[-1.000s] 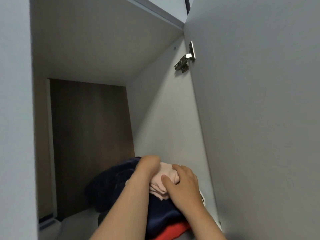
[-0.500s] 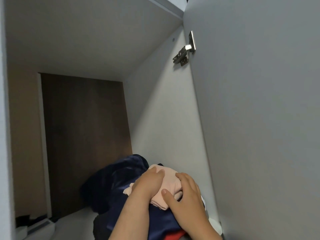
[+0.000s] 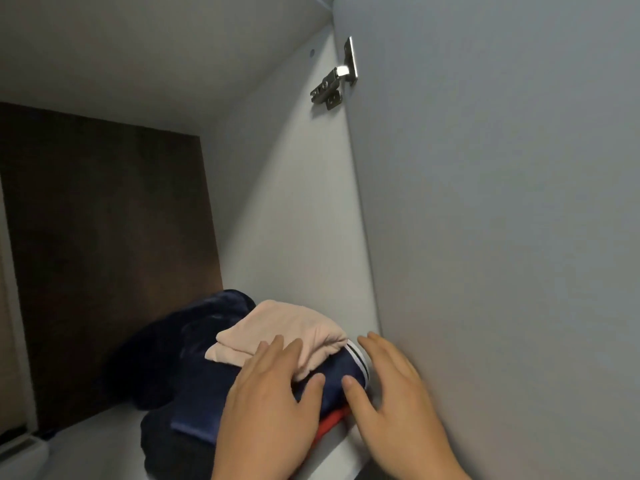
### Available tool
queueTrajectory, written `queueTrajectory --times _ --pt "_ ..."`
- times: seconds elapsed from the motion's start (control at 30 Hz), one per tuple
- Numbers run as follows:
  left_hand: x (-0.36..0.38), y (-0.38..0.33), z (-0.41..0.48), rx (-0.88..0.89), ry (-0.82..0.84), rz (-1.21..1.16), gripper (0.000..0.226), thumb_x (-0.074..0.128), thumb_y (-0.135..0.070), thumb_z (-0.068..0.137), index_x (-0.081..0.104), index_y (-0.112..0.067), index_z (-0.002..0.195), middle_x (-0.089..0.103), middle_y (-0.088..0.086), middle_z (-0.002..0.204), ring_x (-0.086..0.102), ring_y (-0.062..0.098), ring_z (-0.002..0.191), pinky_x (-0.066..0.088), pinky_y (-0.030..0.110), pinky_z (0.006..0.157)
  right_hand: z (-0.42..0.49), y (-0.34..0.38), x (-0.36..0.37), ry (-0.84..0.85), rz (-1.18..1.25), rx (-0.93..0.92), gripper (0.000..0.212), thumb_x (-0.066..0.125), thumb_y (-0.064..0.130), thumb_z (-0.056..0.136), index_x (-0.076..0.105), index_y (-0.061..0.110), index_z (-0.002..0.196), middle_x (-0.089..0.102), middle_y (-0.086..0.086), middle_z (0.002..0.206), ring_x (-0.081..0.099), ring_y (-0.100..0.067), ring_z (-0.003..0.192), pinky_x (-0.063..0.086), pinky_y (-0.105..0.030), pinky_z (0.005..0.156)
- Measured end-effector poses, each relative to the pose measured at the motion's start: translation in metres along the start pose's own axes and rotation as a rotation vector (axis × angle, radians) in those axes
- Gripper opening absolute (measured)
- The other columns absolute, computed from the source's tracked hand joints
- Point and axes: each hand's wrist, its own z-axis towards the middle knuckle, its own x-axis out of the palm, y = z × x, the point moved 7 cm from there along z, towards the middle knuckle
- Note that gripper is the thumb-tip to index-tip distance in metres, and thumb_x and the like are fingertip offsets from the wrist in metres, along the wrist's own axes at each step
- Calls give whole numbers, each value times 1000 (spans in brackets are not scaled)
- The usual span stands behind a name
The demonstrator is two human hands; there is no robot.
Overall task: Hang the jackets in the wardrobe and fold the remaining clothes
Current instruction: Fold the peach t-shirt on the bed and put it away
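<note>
Pink top folded, topmost on clothes pile at shelf's right edge against wardrobe wall — tucked to stay stacked. Left hand flat, fingers straight, steadying pile; right hand flat beside it — neither grip holds anything.
</note>
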Motion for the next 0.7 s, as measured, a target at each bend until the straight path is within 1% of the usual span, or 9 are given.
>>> queueTrajectory --times 0.07,0.13,0.23,0.3,0.37,0.43,0.47,0.57,0.7 --pt "5 -5 -14 62 15 44 64 45 -63 90 19 -50 147 6 -17 163 0 6 151 9 25 118 -13 3 -8 20 -59 -2 57 65 40 88 43 40 141 27 32 139 28 7 132 10 -1 104" --pt "7 -11 -31 129 38 30 67 43 -64 90 9 -53 147 -5 -19 163 -8 6 150 -6 21 117 -29 4 -17 31 -111 12 57 64 41 88 43 38 142 29 31 139 30 4 135 15 -7 106" --pt "12 -23 -58 264 67 -28 69 46 -57 93 10 -47 151 -6 -19 162 -10 5 150 -25 14 105 -60 10 -36 45 -213 48 57 63 40 90 44 34 143 34 25 143 27 6 136 9 -1 104" --pt "16 -27 -75 325 117 -98 69 50 -52 94 14 -42 152 -7 -23 156 -7 5 150 -24 13 106 -81 15 -45 49 -298 69 56 62 40 91 45 31 144 36 18 149 22 9 134 2 4 101" --pt "20 -33 -97 386 160 -175 70 55 -49 93 19 -40 152 -5 -24 152 -2 6 151 -18 15 111 -105 26 -60 46 -365 100 54 61 41 92 48 26 143 40 12 151 28 2 138 2 2 104" --pt "21 -32 -113 386 187 -279 68 62 -44 91 30 -35 150 10 -20 156 9 9 151 -7 19 116 -128 35 -73 44 -427 145 54 59 40 92 49 24 143 42 10 150 33 -6 141 6 -2 107" --pt "22 -30 -122 385 201 -303 68 61 -45 91 31 -34 151 15 -18 158 10 9 151 -3 21 118 -140 37 -78 48 -455 163 54 59 38 93 48 24 143 42 10 150 34 -7 141 7 -3 108" --pt "27 -28 -151 386 272 -291 67 49 -53 95 22 -37 153 13 -15 162 6 8 151 -1 26 121 -177 48 -97 31 -530 198 53 57 38 95 44 26 146 39 12 152 29 -3 141 3 0 106" --pt "18 -35 -183 415 357 -358 67 48 -54 95 22 -37 154 13 -14 163 7 9 151 0 25 119 -224 69 -114 -1 -580 283 54 55 38 96 40 29 148 35 15 153 24 0 141 3 0 105"
